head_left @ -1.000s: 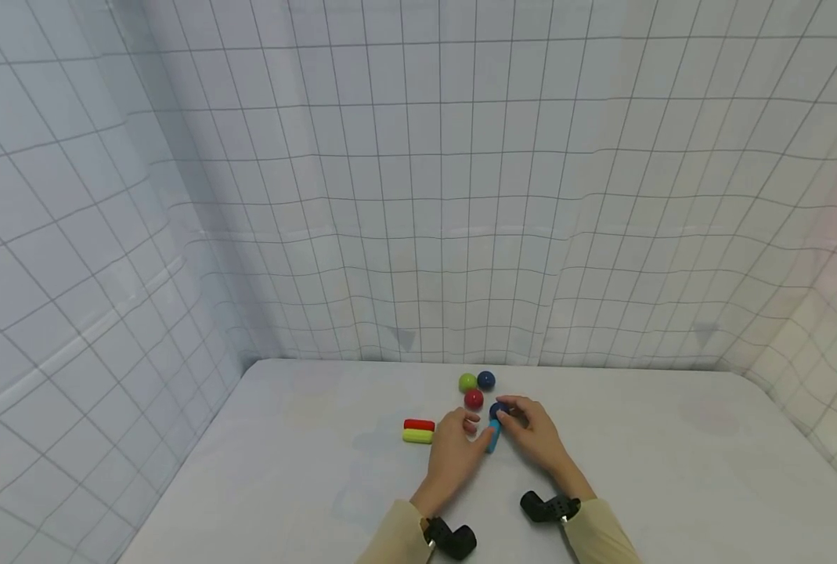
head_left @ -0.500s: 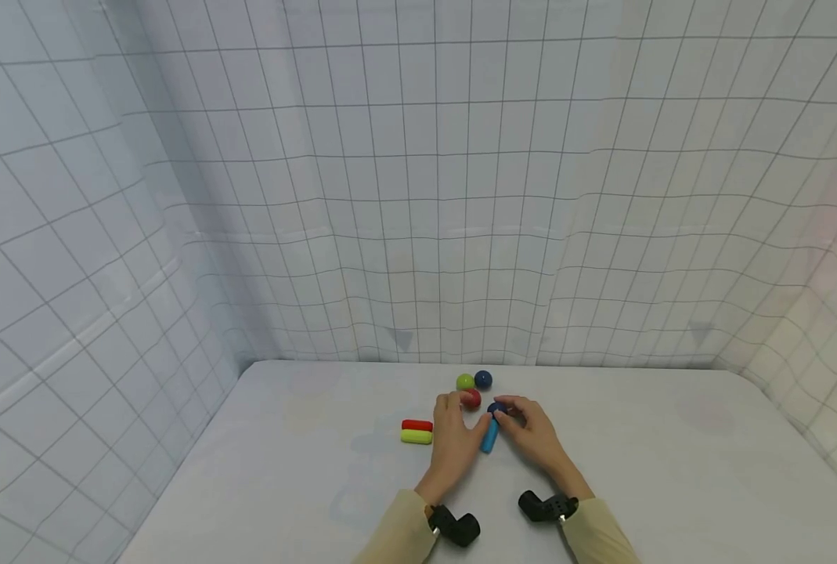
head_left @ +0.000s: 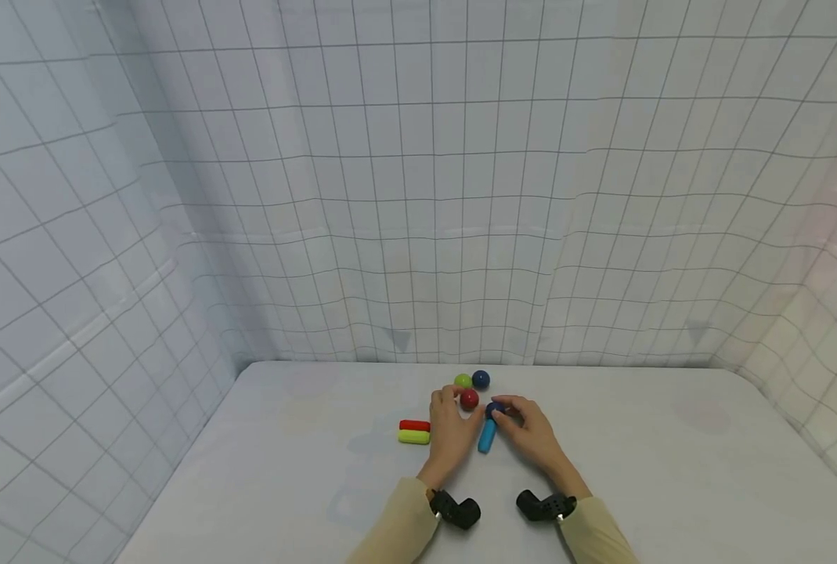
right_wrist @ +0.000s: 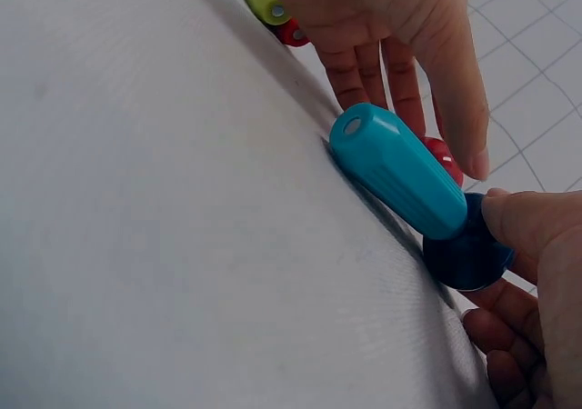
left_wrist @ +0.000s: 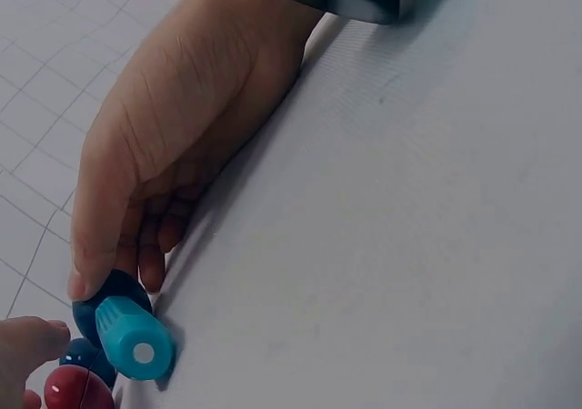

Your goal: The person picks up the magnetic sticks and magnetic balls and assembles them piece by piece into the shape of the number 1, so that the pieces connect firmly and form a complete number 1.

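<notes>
A dark blue ball (right_wrist: 468,254) with a light-blue ribbed handle (right_wrist: 400,168) against it lies at mid-table. My right hand (head_left: 534,439) pinches that ball between thumb and fingers. To its left, my left hand (head_left: 451,435) curves loosely around a red ball (head_left: 469,399). Fingers are on the ball's far left side, and the thumb stands near its right with a gap. The left wrist view shows the thumb (left_wrist: 32,341) apart from the red ball (left_wrist: 80,389). Whether the other left fingers touch it is hard to tell.
Behind the red ball sit a green ball (head_left: 463,381) and a second dark blue ball (head_left: 481,379). A red handle (head_left: 414,425) and a yellow-green handle (head_left: 414,437) lie side by side left of my left hand. Gridded white curtains (head_left: 418,196) surround the white table (head_left: 284,486).
My left hand has moved from beside the light-blue handle up and left, so its fingers now reach around the red ball. My right hand keeps its pinch on the dark blue ball.
</notes>
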{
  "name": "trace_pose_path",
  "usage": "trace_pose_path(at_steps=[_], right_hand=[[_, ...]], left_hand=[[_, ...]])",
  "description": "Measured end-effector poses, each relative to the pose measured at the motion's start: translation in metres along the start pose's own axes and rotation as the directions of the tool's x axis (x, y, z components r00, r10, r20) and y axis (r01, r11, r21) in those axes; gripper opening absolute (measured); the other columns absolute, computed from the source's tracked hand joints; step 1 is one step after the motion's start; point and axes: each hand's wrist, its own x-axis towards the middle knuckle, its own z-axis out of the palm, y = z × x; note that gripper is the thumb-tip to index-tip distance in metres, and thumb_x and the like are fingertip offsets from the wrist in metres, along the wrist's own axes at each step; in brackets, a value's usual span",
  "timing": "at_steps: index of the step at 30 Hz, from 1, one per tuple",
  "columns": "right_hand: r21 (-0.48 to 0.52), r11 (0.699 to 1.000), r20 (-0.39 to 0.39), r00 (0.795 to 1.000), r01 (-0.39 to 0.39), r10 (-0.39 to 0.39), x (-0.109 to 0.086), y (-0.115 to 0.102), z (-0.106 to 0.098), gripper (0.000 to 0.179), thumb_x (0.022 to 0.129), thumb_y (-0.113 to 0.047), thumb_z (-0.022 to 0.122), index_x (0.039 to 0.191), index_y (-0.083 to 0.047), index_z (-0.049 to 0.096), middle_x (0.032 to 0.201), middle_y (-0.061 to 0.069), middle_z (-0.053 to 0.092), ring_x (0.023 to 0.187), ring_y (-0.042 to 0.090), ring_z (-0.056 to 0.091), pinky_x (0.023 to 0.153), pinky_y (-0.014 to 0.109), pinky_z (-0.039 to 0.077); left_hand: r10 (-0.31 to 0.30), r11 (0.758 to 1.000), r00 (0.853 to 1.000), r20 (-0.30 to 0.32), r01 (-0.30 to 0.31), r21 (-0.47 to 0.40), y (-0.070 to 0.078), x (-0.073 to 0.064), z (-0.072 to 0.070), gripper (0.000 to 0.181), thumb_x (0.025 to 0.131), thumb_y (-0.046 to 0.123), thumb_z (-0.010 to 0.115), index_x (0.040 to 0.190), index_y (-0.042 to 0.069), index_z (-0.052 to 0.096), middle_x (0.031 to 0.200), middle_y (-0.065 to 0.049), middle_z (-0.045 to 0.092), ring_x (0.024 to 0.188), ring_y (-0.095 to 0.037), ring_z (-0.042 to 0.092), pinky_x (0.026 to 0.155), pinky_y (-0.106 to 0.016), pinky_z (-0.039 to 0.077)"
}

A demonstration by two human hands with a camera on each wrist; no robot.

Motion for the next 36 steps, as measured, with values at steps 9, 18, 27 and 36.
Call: trace_pose_path(at_steps=[9,18,27,36], right_hand=[[0.011,1.000,-0.002,1.000,0.004,-0.004,0.001,-0.002,0.000,0.025,0.088,-0.012,0.067,0.113,-0.007,0.067,0.107,0.003,0.065,0.094,0.022,0.057,0.083,0.043,0.044],[0.023,1.000,0.013,1.000,-0.006,0.006,0.001,-0.002,0.000,0.025,0.088,-0.013,0.068,0.113,-0.008,0.067,0.103,0.000,0.065,0.093,0.021,0.056,0.082,0.043,0.043],[0.023,1.000,0.015,1.000,-0.014,0.014,0.001,-0.002,-0.001,0.025,0.089,-0.014,0.068,0.113,-0.009,0.067,0.103,-0.001,0.065,0.092,0.020,0.056,0.081,0.043,0.042],[0.015,1.000,0.008,1.000,0.000,0.000,0.001,0.000,-0.001,0.025,0.089,-0.012,0.067,0.113,-0.008,0.067,0.105,0.001,0.066,0.093,0.021,0.057,0.084,0.045,0.043]], left_hand=[[-0.031,1.000,0.999,-0.029,0.031,-0.002,-0.001,0.005,0.005,0.042,0.084,0.025,0.073,0.112,0.005,0.049,0.105,-0.010,0.047,0.098,-0.025,0.047,0.083,-0.040,0.045],[-0.047,0.999,0.996,-0.072,0.047,-0.003,-0.002,0.010,0.009,0.041,0.082,0.023,0.075,0.108,0.004,0.050,0.101,-0.011,0.048,0.094,-0.024,0.047,0.082,-0.039,0.044],[-0.058,0.998,0.995,-0.078,0.058,-0.005,-0.003,0.012,0.011,0.038,0.083,0.023,0.074,0.106,0.003,0.051,0.099,-0.010,0.048,0.092,-0.023,0.046,0.081,-0.038,0.043],[-0.043,0.999,0.996,-0.075,0.042,-0.025,-0.004,0.013,0.011,0.035,0.084,0.020,0.073,0.105,0.003,0.051,0.095,-0.008,0.047,0.090,-0.024,0.046,0.077,-0.036,0.041]])
